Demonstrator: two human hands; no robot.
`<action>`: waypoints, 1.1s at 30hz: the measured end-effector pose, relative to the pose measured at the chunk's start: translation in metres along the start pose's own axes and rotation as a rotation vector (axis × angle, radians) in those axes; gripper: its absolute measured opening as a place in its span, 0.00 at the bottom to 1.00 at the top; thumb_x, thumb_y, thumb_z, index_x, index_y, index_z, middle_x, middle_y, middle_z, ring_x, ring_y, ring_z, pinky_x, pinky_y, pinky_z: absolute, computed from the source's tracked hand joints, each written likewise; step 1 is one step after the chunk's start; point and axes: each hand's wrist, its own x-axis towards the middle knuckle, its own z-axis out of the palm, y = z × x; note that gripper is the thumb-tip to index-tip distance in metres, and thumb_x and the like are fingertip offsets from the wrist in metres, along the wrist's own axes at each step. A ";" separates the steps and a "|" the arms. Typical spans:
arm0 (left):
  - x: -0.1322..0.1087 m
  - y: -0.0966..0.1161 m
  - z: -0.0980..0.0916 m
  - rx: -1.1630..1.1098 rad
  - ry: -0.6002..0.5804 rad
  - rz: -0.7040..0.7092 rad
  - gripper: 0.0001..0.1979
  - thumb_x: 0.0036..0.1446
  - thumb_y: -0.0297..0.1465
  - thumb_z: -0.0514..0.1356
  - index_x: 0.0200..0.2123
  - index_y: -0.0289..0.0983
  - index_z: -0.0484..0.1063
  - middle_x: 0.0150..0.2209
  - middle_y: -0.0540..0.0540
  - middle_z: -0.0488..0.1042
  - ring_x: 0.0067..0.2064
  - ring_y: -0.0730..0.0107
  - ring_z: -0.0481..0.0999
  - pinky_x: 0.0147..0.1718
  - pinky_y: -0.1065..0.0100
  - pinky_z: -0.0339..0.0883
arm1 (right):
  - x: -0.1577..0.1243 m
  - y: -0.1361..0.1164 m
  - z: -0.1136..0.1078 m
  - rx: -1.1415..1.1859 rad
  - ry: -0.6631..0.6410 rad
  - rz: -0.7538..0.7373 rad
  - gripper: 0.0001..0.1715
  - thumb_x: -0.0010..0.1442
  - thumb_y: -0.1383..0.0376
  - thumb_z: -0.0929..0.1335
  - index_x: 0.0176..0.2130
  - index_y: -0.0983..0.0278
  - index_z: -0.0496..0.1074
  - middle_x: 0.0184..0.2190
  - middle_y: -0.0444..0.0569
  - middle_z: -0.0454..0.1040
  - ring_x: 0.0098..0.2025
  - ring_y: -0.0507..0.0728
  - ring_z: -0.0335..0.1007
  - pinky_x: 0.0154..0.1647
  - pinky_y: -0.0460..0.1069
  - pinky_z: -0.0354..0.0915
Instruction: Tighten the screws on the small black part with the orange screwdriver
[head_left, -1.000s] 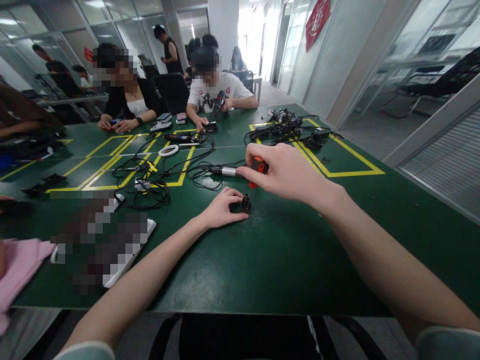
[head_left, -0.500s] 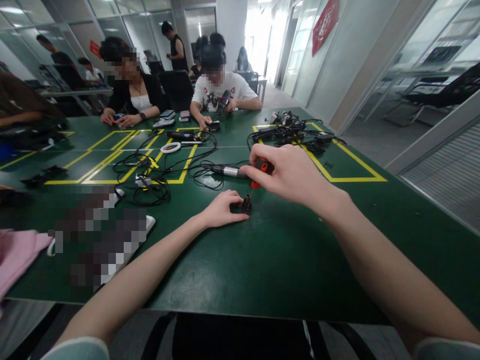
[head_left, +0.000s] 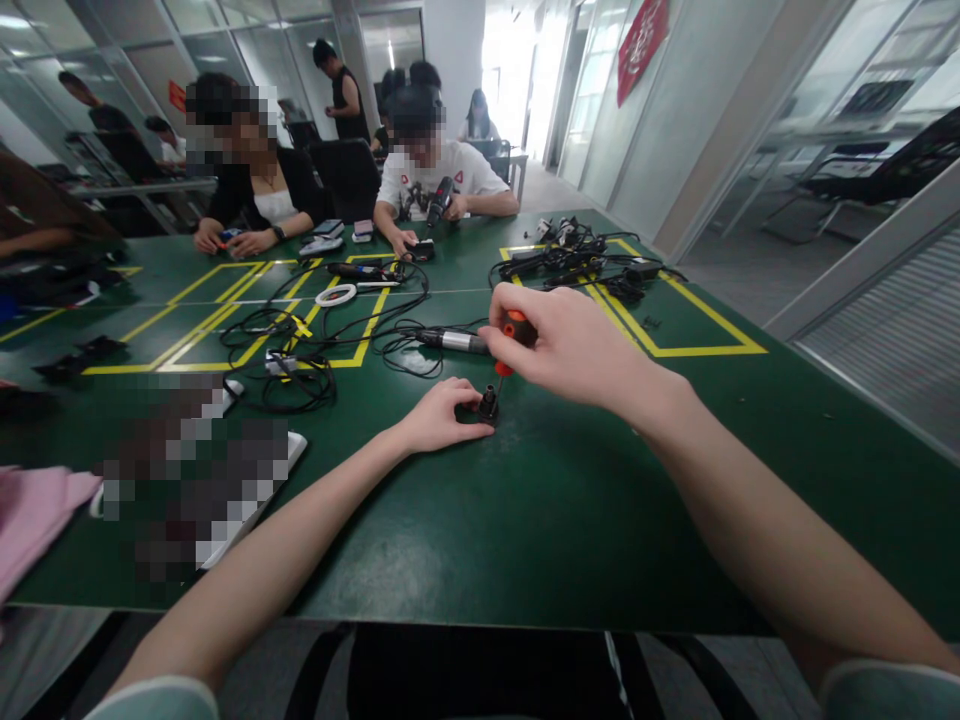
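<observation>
The screwdriver [head_left: 517,328] points tip-down at the black part [head_left: 488,405] on the desk [head_left: 420,540], its long axis steep, top leaning right. The right hand [head_left: 574,345] arches above, grip closed round the screwdriver; the left hand [head_left: 444,418], low, pinches the part.

"What's mid-surface [head_left: 420,560]?"
"The small part [head_left: 488,403], between the fingers of the left grip [head_left: 442,417]. The screwdriver [head_left: 513,330], in the right grip [head_left: 566,340], stands above it."
"Behind those?"
"A tube [head_left: 459,342], slightly left. Farther back, right, a cable heap [head_left: 570,262]."
"And left?"
"Loose cords [head_left: 319,383], a ring [head_left: 335,304] behind them. A cloth [head_left: 37,515] lies at the near left."
</observation>
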 end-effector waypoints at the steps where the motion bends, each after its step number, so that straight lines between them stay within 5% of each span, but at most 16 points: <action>1: 0.000 0.000 0.000 -0.002 0.002 0.000 0.13 0.59 0.40 0.74 0.37 0.38 0.80 0.40 0.45 0.78 0.44 0.57 0.77 0.49 0.57 0.72 | 0.000 0.000 0.000 0.006 -0.001 -0.004 0.06 0.64 0.60 0.66 0.38 0.60 0.68 0.26 0.44 0.68 0.27 0.53 0.56 0.32 0.49 0.48; 6: 0.000 -0.001 0.000 -0.002 0.002 -0.001 0.13 0.59 0.40 0.74 0.37 0.38 0.80 0.42 0.43 0.79 0.47 0.55 0.78 0.52 0.55 0.72 | -0.002 -0.002 0.001 0.065 -0.012 -0.040 0.08 0.56 0.64 0.68 0.35 0.60 0.63 0.27 0.43 0.66 0.28 0.53 0.54 0.33 0.49 0.49; 11: 0.001 -0.003 0.001 0.024 0.004 0.001 0.14 0.59 0.41 0.74 0.37 0.38 0.79 0.41 0.44 0.79 0.45 0.56 0.78 0.50 0.56 0.72 | 0.000 -0.004 0.002 0.100 -0.031 -0.009 0.22 0.68 0.50 0.66 0.30 0.59 0.57 0.25 0.41 0.62 0.27 0.52 0.52 0.33 0.50 0.46; 19: -0.002 -0.001 0.001 0.008 0.026 0.026 0.24 0.58 0.39 0.74 0.55 0.39 0.78 0.43 0.44 0.79 0.45 0.57 0.77 0.50 0.57 0.73 | -0.001 0.002 0.003 0.179 -0.059 -0.092 0.08 0.60 0.62 0.65 0.41 0.60 0.63 0.30 0.43 0.67 0.28 0.53 0.59 0.35 0.49 0.53; 28: -0.001 0.001 0.001 0.009 -0.013 0.027 0.18 0.61 0.40 0.71 0.51 0.38 0.81 0.45 0.42 0.79 0.46 0.56 0.79 0.49 0.57 0.74 | -0.003 0.000 -0.004 -0.034 -0.034 -0.028 0.08 0.56 0.64 0.68 0.39 0.60 0.69 0.27 0.44 0.70 0.28 0.54 0.58 0.32 0.49 0.50; 33: -0.001 0.002 0.000 0.000 -0.019 0.020 0.16 0.62 0.39 0.71 0.49 0.39 0.81 0.47 0.42 0.79 0.47 0.56 0.79 0.51 0.56 0.74 | -0.002 -0.001 -0.002 -0.011 -0.030 -0.036 0.16 0.68 0.51 0.68 0.36 0.61 0.69 0.26 0.45 0.71 0.28 0.55 0.60 0.33 0.50 0.48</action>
